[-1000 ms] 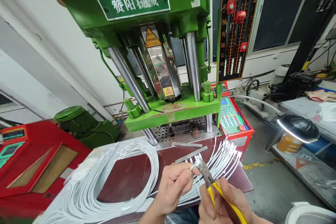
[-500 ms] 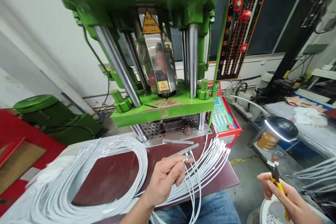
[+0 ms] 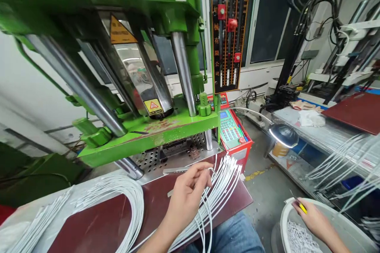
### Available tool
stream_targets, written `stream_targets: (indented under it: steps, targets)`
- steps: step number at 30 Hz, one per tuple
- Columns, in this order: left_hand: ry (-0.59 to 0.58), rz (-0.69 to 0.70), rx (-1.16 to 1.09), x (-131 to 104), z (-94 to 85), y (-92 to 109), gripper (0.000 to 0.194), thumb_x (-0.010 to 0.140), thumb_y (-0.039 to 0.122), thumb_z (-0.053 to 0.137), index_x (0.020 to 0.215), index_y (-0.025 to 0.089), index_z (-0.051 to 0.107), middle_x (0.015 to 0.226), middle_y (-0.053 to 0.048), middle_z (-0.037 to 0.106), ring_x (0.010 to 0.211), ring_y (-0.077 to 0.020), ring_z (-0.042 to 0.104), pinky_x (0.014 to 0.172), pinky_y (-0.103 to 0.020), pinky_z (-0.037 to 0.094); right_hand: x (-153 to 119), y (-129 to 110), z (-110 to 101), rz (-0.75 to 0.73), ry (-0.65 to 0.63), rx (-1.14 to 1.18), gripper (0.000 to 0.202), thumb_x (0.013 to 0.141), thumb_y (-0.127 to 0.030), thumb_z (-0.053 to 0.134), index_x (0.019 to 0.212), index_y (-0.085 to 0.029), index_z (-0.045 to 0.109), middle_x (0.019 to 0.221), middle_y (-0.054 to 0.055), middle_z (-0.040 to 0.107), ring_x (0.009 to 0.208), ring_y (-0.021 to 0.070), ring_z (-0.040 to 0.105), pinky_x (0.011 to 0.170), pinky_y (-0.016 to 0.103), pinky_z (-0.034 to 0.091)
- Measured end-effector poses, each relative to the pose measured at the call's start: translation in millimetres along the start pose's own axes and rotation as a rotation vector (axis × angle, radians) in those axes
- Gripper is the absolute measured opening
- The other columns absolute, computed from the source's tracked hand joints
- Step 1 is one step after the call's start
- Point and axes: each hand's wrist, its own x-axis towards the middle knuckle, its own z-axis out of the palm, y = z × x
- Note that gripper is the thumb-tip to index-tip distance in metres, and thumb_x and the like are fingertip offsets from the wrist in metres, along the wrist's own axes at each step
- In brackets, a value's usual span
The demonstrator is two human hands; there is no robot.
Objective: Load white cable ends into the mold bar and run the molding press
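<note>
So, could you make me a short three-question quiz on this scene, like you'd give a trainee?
1. Which hand holds the yellow-handled tool: A) left, B) right, C) both?
2. True or false: the big press has a red-painted frame.
3. Fill in: the small white pieces lie inside the ____.

Key:
1. B, the right hand.
2. False; its frame is green.
3. Bin.

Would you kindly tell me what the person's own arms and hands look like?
The left hand and right hand are both without gloves, and the visible forearms show no sleeves. I can make out no ring or watch.
</note>
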Motion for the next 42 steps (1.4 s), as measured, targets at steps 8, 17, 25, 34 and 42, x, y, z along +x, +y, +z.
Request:
stream_targets:
  steps: [8,17,25,34,42]
  targets:
    - [0.01,-0.021,0.168,12,28.5,11,0.026,0.087,0.041,0.051,0.088,0.017,0.062,0.07,0.0,0.059,0.063,-0.0133,0.05,0.06,-0.023,0.038,-30,-200,-33,-0.682,0.016,0.554,0.02,0.085,-0.033,0.06,0.1,-0.02,0.057,0.081,0.001,0.06,0.071,0.014,0.056,0.068,0.025,0.044]
    - [-0.132,-0.184,0.02,14,30.1,19,0.03,0.084,0.044,0.055,0.082,0.015,0.061,0.06,0.002,0.051,0.051,-0.009,0.039,0.047,-0.02,0.03,-19,-244,-27,-0.746,0.099,0.693,0.015,0.092,-0.023,0.046,0.081,-0.017,0.054,0.076,0.002,0.055,0.07,0.0133,0.05,0.067,0.026,0.04]
    - [-0.226,-0.266,-0.143,13,27.4,19,0.032,0.084,0.043,0.057,0.096,0.014,0.057,0.067,0.001,0.057,0.042,-0.004,0.038,0.042,-0.019,0.026,-7,-246,-44,-0.55,-0.193,0.766,0.022,0.092,-0.03,0.046,0.075,-0.016,0.051,0.069,-0.003,0.05,0.065,0.0105,0.044,0.062,0.022,0.036]
    - [-0.161,-0.29,-0.248,14,21.2,17,0.024,0.086,0.036,0.056,0.089,0.012,0.059,0.061,0.001,0.06,0.034,-0.0022,0.042,0.04,-0.017,0.024,-11,-243,-41,-0.793,0.013,0.503,0.016,0.09,-0.024,0.048,0.101,-0.015,0.055,0.092,0.005,0.058,0.082,0.018,0.05,0.075,0.032,0.04]
    - [-0.125,-0.338,-0.208,18,19.5,17,0.029,0.085,0.038,0.056,0.09,0.011,0.061,0.06,0.0,0.061,0.031,-0.0021,0.041,0.037,-0.016,0.021,-7,-236,-34,-0.945,0.265,-0.138,0.03,0.086,-0.025,0.053,0.112,-0.011,0.058,0.09,0.01,0.057,0.084,0.0254,0.044,0.076,0.041,0.036]
